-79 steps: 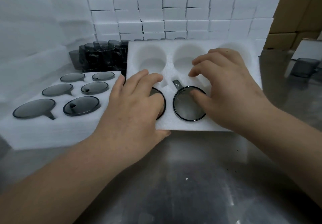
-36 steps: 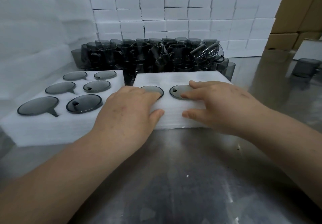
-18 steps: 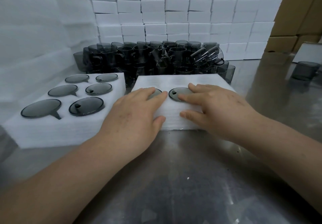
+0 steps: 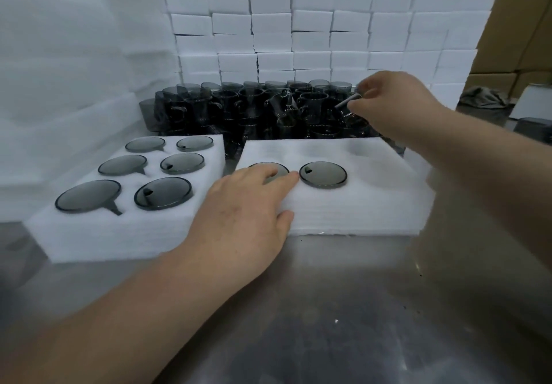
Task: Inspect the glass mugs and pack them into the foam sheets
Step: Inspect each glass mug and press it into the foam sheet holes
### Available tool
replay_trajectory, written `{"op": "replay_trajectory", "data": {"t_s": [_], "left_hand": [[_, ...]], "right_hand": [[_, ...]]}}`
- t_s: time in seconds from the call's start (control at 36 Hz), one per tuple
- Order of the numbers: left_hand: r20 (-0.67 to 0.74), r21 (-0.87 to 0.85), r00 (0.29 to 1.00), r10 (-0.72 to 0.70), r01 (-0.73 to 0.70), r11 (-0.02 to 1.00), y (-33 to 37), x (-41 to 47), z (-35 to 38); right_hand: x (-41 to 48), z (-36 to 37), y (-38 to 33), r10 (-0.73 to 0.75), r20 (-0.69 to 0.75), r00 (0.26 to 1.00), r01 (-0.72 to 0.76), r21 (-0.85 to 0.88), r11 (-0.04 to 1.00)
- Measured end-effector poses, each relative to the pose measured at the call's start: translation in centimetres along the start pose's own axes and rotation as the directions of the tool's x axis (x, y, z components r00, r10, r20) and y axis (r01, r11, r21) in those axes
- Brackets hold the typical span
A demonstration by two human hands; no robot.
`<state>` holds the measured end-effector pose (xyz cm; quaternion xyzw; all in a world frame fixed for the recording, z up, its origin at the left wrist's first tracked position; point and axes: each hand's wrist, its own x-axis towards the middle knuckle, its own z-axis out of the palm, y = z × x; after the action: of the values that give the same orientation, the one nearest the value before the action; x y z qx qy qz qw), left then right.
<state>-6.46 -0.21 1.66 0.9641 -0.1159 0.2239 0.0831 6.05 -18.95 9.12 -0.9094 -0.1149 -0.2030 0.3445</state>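
The left hand (image 4: 248, 204) lies flat and spread on the front corner of the near foam sheet (image 4: 358, 204), with straight fingers and the thumb against the front edge. I think it is there to keep the light foam from sliding on the shiny table (image 4: 328, 309). Its fingertips touch one packed mug (image 4: 280, 168), which seems to sit bottom up in its hole. A second packed mug (image 4: 323, 174) sits just beside it, to the right. The holes behind them (image 4: 313, 148) have nothing in them, so this sheet is only begun. The right hand (image 4: 388, 100) reaches to the back, to the pile of mugs (image 4: 239, 109). Its fingers are curled and look to pinch the rim of a tilted mug (image 4: 346, 108) at the right end of the pile. That mug is right at the fingertips, just under the hand, and well apart from the left hand. It likely has to be lifted and looked over before it goes in a hole. To the left, a full foam sheet (image 4: 119, 234) holds six mugs. A wall of white foam blocks (image 4: 298, 25) stands behind the pile.
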Motion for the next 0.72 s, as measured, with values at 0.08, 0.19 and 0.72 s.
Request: {"op": "replay_trajectory", "data": {"t_s": [0.08, 0.19, 0.72], "left_hand": [[-0.003, -0.004, 1.0, 0.001, -0.001, 1.0, 0.0, 0.0, 0.0], [-0.013, -0.008, 1.0, 0.004, -0.004, 1.0, -0.1, 0.0, 0.1], [-0.026, -0.016, 1.0, 0.013, -0.014, 1.0, -0.1, -0.2, 0.2]], "right_hand": [[3.4, 1.2, 1.3, 0.035, 0.066, 0.997, -0.015, -0.272, 0.962], [6.1, 2.7, 2.3, 0.145, 0.105, 0.984, -0.093, -0.391, 0.916], [8.3, 4.3, 2.3, 0.03, 0.009, 1.0, -0.022, -0.476, 0.879]]}}
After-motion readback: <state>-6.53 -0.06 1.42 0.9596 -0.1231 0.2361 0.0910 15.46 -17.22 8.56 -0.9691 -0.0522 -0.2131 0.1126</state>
